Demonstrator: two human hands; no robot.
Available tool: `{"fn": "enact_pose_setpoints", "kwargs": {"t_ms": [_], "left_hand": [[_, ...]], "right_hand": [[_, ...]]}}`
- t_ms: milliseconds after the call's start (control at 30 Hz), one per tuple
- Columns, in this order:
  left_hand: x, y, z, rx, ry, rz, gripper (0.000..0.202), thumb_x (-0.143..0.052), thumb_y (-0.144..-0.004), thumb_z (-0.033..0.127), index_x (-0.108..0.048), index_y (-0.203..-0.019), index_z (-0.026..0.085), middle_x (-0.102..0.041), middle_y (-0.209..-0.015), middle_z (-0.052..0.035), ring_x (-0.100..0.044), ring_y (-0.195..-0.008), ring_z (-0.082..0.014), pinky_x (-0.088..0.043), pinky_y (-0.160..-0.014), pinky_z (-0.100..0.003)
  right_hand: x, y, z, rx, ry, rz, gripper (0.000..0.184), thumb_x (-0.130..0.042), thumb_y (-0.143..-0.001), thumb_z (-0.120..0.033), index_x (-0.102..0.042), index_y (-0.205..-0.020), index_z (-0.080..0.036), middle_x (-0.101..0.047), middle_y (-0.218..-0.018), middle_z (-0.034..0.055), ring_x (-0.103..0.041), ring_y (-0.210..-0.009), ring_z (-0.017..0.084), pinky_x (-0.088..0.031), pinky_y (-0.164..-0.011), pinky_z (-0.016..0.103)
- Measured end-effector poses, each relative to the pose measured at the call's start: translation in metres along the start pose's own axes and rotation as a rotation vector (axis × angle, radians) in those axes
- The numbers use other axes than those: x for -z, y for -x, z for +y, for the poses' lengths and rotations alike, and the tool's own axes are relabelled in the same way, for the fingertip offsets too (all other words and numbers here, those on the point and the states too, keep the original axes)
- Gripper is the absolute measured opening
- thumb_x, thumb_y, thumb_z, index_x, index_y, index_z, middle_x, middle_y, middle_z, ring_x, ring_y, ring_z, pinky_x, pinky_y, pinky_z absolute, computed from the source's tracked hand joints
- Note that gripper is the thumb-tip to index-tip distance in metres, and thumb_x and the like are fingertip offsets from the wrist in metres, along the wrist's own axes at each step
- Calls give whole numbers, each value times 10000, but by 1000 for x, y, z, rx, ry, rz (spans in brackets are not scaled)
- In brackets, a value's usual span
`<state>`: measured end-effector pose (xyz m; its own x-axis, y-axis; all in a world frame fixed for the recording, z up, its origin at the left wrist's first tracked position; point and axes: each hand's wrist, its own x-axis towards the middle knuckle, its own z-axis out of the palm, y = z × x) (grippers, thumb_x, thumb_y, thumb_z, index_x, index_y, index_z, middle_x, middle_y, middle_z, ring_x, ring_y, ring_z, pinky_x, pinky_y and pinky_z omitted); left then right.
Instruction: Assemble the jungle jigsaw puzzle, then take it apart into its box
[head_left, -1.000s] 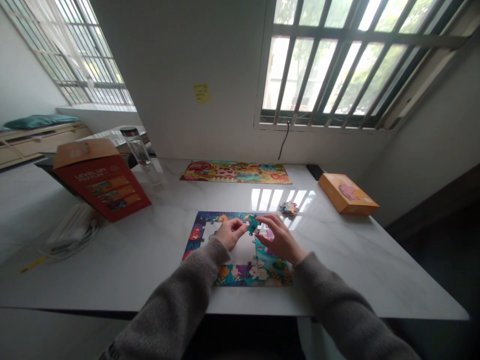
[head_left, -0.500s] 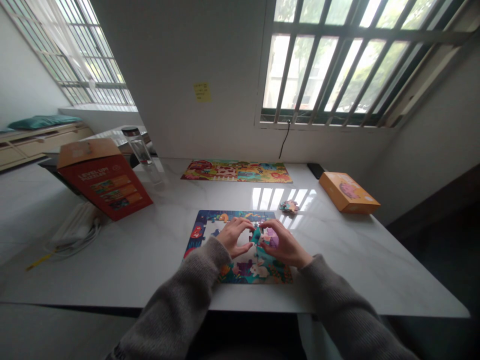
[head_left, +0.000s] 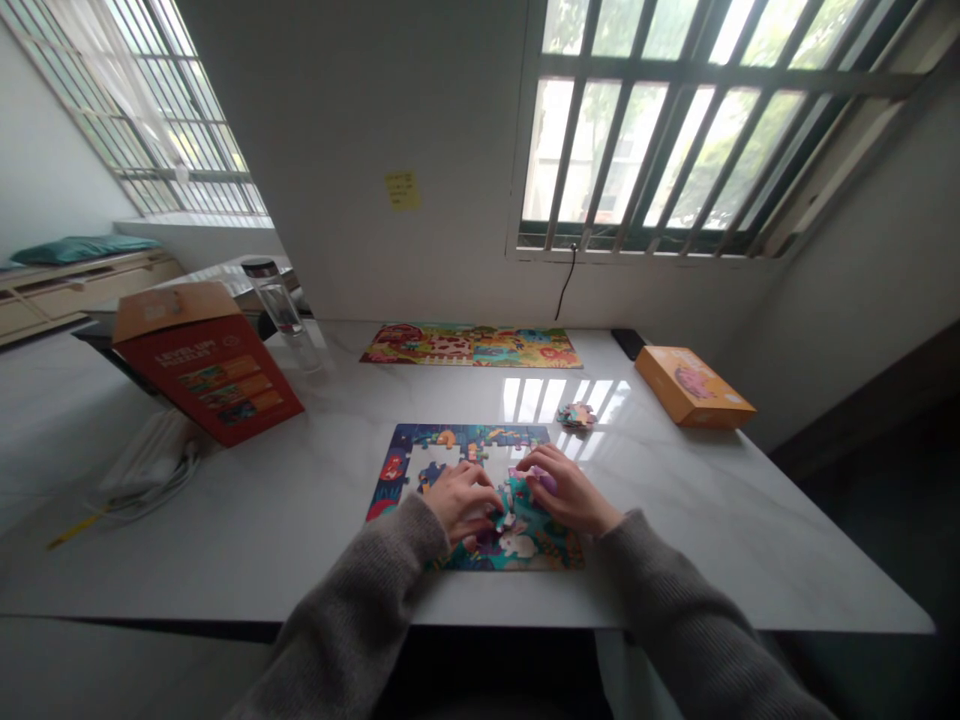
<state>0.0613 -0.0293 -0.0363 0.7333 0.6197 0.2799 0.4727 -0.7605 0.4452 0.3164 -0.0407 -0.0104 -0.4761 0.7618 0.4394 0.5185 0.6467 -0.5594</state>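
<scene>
A partly built jigsaw puzzle [head_left: 409, 452] lies flat on the white marble table [head_left: 300, 500], right in front of me. Its white middle still shows between the coloured border pieces. My left hand [head_left: 463, 497] rests on the puzzle's middle, fingers curled, fingertips pinching a teal puzzle piece [head_left: 514, 494] down against the board. My right hand [head_left: 568, 490] lies just right of that piece, fingers bent and spread, tips resting on the puzzle near a purple patch. Both arms wear grey knitted sleeves.
A small pile of loose pieces [head_left: 576, 413] sits behind the puzzle. A finished puzzle [head_left: 472, 345] lies by the wall. An orange box [head_left: 694, 385] is at right; a red box [head_left: 210, 370], glass bottle [head_left: 277, 300] and white cables [head_left: 150, 460] are at left.
My left hand carried the teal piece from above the puzzle's top edge down to the board's middle. Both hands moved nearer to me and lowered onto the puzzle.
</scene>
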Motion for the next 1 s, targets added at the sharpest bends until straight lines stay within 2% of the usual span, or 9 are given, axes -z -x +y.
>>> {"fn": "enact_pose_setpoints", "kwargs": {"t_ms": [233,467,700,867,1000], "left_hand": [[9,4,-1,12,39,52,163,-742,-794,337,-724,-944,277,-646,-1032,-54,-544,-1037,-253,-409,-937,-391],[22,30,-1,176,-77,108,200,-726,-775,270,-712,-975,269,-641,-1083,-51,-527,-1083,-268,-330,-1014,-446],[17,41,3,210,-90,35,166,-735,-773,293,-714,-937,277,-654,-1052,-31,-536,-1069,-260,-302,-1029,-461],[12,43,1,211,-96,43,164,-740,-760,285,-719,-923,282,-645,-1071,-31,-536,-1078,-260,-305,-1029,-462],[11,44,1,207,-106,75,165,-713,-759,267,-717,-923,281,-646,-1083,-31,-525,-1090,-258,-308,-1033,-454]], "right_hand": [[-3,1,4,-16,26,16,160,-509,-929,-141,-628,-977,-237,-615,-899,48,-558,-892,219,-482,-809,374],[-4,0,2,5,21,2,157,-513,-939,-138,-633,-984,-230,-631,-855,40,-551,-852,203,-464,-801,360],[-4,0,1,2,16,-3,161,-510,-943,-130,-636,-971,-228,-638,-847,36,-563,-835,189,-459,-785,333],[-5,1,4,1,41,-8,180,-487,-951,-129,-635,-987,-224,-636,-838,33,-557,-813,182,-460,-780,337],[-9,5,-5,62,96,-6,184,-481,-949,-117,-627,-1003,-215,-655,-889,48,-563,-854,193,-460,-856,381]]}}
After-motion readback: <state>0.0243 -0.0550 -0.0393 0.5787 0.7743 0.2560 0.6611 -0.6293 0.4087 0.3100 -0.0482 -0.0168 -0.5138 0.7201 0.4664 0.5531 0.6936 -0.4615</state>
